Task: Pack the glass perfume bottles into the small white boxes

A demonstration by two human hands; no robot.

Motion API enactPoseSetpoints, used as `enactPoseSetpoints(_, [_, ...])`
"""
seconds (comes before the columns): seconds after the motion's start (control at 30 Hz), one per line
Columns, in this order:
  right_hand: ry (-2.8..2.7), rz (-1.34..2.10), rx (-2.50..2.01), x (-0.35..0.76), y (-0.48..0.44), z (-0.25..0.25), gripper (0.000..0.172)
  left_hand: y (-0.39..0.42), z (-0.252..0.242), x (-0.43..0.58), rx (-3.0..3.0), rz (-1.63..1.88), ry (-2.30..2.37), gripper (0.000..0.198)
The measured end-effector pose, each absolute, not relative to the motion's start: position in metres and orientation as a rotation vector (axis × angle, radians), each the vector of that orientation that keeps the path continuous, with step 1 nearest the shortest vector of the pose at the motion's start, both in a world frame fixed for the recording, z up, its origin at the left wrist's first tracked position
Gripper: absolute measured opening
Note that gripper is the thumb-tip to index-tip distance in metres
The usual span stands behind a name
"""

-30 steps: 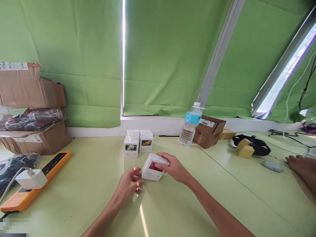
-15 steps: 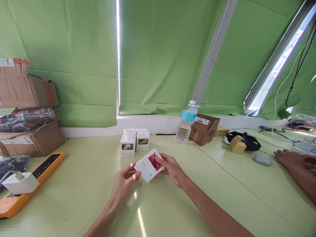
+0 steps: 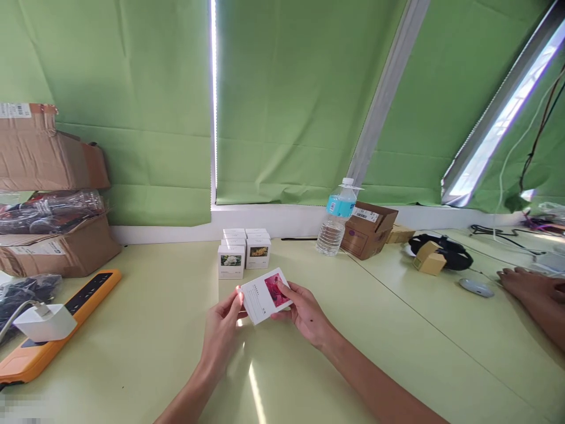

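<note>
Between my two hands is a small stack of white flower cards [image 3: 256, 297], tilted, its top face showing a red flower picture and lines of print. My left hand [image 3: 223, 321] pinches the left edge with thumb and fingers. My right hand [image 3: 304, 309] grips the right end, its thumb on the picture and the fingers beneath. Beyond them, several white box-like pieces stand upright in two rows. The front left piece [image 3: 231, 264] bears a white flower picture, and the front right piece [image 3: 258, 254] a yellow one.
A water bottle [image 3: 334, 221] stands beside a brown carton [image 3: 368, 232] at the back. To the left are an orange power strip [image 3: 95, 297], a white charger [image 3: 46, 323] and stacked cardboard boxes [image 3: 62, 250]. On the right lie a mouse [image 3: 477, 287] and another person's hand [image 3: 525, 282].
The cards have turned slightly and look more evenly aligned. My left fingers have shifted up along the left edge. My right hand keeps its grip, and the view has moved a little.
</note>
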State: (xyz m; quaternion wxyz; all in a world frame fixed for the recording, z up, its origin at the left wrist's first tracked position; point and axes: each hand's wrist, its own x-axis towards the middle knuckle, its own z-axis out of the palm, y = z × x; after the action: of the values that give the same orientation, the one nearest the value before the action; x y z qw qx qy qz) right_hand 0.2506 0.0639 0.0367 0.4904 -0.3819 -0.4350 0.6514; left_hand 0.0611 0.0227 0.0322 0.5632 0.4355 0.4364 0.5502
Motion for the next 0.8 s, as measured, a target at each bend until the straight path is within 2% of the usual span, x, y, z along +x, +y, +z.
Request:
enactPoseSetpoints(0.27, [-1.028,1.601,-0.905,0.248,0.062,0.032,0.038,0.022,0.032,0.057,0.999,1.281,0.993,0.049])
enactPoseSetpoints(0.57, [-1.087,1.519,-0.923,0.242,0.054,0.039,0.047,0.023,0.028,0.064,1.086,1.301,0.996,0.051])
enactPoseSetpoints(0.8, [-1.277,1.314,-0.950,0.238,0.045,0.035,0.048,0.008,0.034,0.090,1.154,1.376,1.012,0.061])
